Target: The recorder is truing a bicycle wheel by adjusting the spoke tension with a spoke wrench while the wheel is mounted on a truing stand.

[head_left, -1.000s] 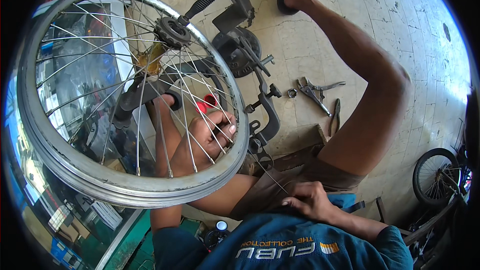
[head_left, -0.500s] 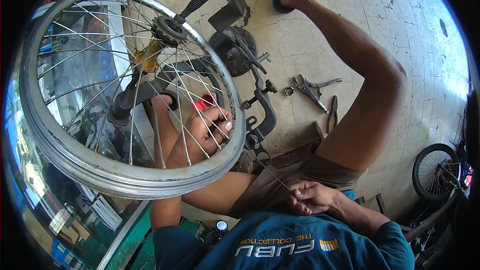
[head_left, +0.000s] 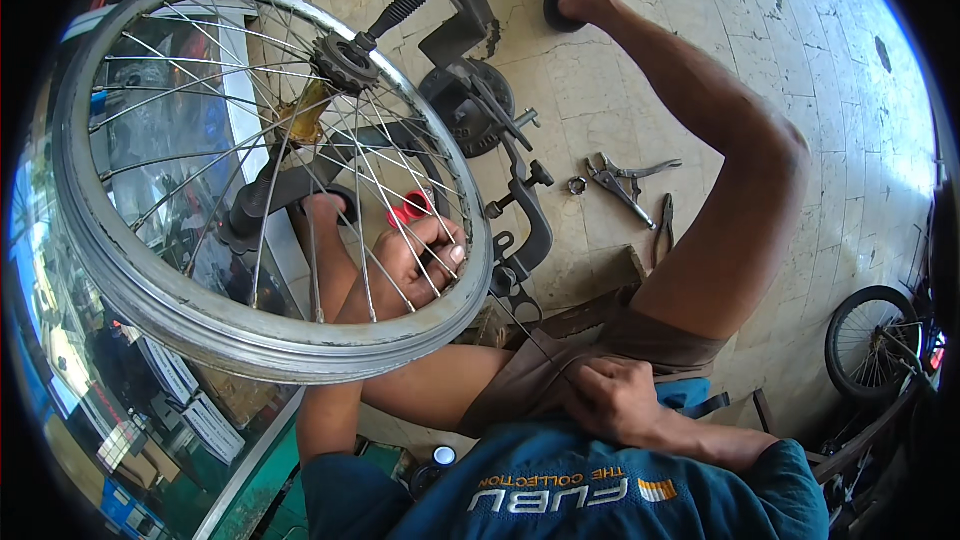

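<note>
A spoked silver wheel rim (head_left: 240, 338) with a sprocket (head_left: 343, 65) and a yellowish hub (head_left: 305, 112) is mounted on a black metal stand (head_left: 440, 45). My left hand (head_left: 415, 265) reaches inside the wheel, fingers closed around a spoke beside the right-hand part of the rim. Over my lap, my right hand (head_left: 610, 400) is curled, knuckles up, where a thin loose-looking spoke (head_left: 525, 331) runs down toward it; its fingertips and whatever they grip are hidden. Red round containers (head_left: 410, 206) lie beyond my left hand.
Locking pliers (head_left: 630, 190), ordinary pliers (head_left: 665, 230) and a metal ring (head_left: 577, 185) lie on the tiled floor between stand and bent leg. A glass display case (head_left: 180, 410) borders the left. A bicycle (head_left: 870, 340) stands at the right. A dark round object (head_left: 430, 470) sits beside my shirt.
My right hand showed its thumb at the spoke's end half a second ago; now it is turned knuckles up, fingertips hidden. My left hand and the wheel sit slightly higher in view than a second ago.
</note>
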The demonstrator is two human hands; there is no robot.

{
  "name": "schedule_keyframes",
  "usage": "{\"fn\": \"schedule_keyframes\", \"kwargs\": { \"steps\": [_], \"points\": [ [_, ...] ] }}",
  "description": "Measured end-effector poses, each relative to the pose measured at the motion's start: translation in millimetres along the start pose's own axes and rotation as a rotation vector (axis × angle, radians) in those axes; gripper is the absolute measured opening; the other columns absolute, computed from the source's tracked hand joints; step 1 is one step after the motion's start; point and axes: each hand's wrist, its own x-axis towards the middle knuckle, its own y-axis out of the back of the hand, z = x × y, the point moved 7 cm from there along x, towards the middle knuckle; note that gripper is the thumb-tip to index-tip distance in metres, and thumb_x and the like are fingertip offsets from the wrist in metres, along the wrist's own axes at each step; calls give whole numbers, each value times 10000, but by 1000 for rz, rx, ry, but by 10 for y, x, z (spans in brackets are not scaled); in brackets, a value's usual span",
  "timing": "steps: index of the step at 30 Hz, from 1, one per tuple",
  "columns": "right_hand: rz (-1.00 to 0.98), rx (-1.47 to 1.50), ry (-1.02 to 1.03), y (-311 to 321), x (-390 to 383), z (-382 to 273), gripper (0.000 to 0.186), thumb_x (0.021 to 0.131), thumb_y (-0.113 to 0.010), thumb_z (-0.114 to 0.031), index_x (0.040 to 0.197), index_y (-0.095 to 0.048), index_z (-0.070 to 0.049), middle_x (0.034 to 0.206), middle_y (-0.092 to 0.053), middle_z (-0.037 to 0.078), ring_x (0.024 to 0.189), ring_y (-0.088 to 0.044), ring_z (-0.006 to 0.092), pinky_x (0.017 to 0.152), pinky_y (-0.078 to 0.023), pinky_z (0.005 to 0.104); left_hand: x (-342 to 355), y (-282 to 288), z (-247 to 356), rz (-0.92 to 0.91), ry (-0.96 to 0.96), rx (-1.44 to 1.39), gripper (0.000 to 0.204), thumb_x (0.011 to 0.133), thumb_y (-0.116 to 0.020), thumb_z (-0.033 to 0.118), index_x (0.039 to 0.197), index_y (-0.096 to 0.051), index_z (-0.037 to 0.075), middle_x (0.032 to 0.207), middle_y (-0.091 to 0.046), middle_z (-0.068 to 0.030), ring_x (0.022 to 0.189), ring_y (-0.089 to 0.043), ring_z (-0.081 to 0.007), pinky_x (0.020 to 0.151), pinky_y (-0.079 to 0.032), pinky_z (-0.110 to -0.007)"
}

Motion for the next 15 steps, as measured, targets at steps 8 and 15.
{"fn": "schedule_keyframes", "kwargs": {
  "steps": [8, 15],
  "points": [
    [-176, 878, -263, -256, 41, 244, 55, 996, -632, -67, 956, -658, -38, 805, -662, 32, 601, -565, 130, 560, -469, 246, -9, -21, -10, -47, 24, -134, 156, 1007, -583, 174, 1060, -626, 34, 917, -575, -6, 766, -498, -69, 718, -399, -195],
    [-322, 1284, -348, -424, -29, 573, 40, 993, -637, -65, 964, -637, -38, 828, -669, 31, 640, -589, 123, 587, -478, 235, -4, -48, -40, -41, -13, -135, 151, 1021, -578, 163, 1051, -621, 22, 868, -573, -13, 745, -486, -93, 689, -396, -244]
  ]
}}
